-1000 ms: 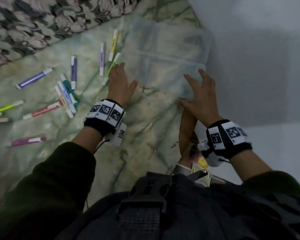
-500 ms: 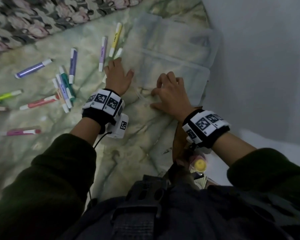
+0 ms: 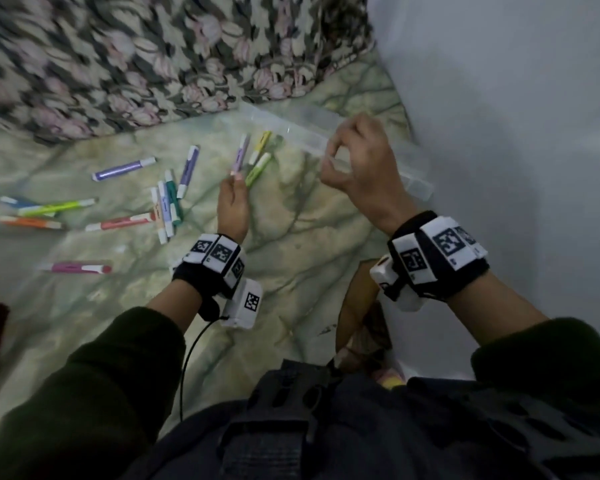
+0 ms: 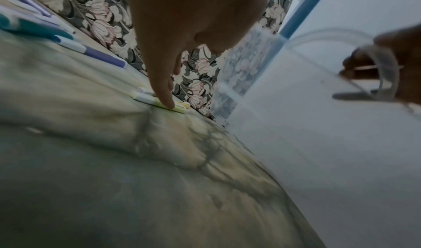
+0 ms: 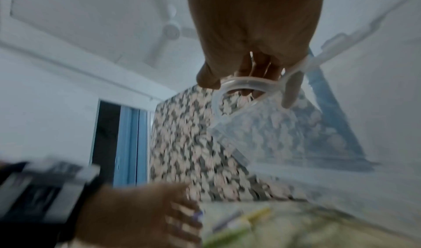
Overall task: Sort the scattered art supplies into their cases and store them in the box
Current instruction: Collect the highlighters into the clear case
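Scattered markers (image 3: 118, 221) lie at the left on the marbled green bed sheet (image 3: 291, 258), below a floral blanket (image 3: 146, 57). The left hand (image 3: 234, 206) reaches out with straight, released fingers (image 4: 167, 97), the tips touching a light green marker (image 3: 258, 169) beside lilac and yellow ones. To the right, by the wall, the right hand (image 3: 362, 168) has its fingers (image 5: 257, 71) curled through the handle of a clear plastic case (image 3: 312, 126), held tilted above the sheet.

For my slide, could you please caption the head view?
Right hand grips a clear plastic case lifted off the bedsheet while left hand reaches toward scattered markers.
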Motion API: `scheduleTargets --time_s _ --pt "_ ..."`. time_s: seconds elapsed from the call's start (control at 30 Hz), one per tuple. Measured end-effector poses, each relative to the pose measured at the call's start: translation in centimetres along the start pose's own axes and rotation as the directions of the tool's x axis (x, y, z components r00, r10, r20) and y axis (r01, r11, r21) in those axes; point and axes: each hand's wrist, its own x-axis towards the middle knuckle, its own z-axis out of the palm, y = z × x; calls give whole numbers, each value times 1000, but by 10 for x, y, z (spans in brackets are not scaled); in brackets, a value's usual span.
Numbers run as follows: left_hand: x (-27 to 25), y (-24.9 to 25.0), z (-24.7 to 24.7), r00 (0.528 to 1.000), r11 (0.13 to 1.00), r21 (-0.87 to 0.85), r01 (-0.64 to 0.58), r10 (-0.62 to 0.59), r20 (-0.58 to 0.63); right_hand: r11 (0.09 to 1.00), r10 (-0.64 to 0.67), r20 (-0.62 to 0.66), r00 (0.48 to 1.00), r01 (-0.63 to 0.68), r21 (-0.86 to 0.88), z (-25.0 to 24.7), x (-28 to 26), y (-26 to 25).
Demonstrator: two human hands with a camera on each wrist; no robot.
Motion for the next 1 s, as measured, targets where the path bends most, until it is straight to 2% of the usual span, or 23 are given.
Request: scheduleTargets --time_s 0.07,0.13,0.2,0.3,0.4,0.5,0.6,0.67,0.73,0.87,1.0 --pt "-4 3 10 997 999 21 37 -38 73 997 31 -93 995 -24 71 -17 14 -12" --pt "-5 11 23 979 991 55 119 -127 163 992 52 -163 985 -32 124 -31 25 -22" --pt "-5 20 34 955 982 91 168 -185 231 983 75 -181 981 -43 177 -43 32 -31" --pt "-5 27 48 940 970 111 214 -236 245 979 96 -191 977 -58 195 -57 39 -41" --pt "-10 26 54 943 964 75 254 -264 201 963 138 -200 970 -85 254 -70 44 -45" --pt "-11 27 48 964 954 -159 252 -233 130 924 186 -190 964 -106 369 -82 43 -43" --pt "-9 33 25 984 924 -342 169 -179 4 868 219 -235 947 -79 491 -86 35 -37" --pt "-9 35 6 994 922 -380 69 -98 -55 848 256 -287 923 -72 525 -84 29 -30" --pt "-11 34 -16 991 949 -315 -2 -39 -125 818 349 -286 893 -142 557 -75 24 -20" --pt "-24 26 -68 968 987 -130 -100 66 -240 731 491 -145 859 -316 605 -42 4 -4" --pt "-52 16 -119 933 992 -75 -105 72 -353 632 570 -5 822 -434 642 1 -23 -4"
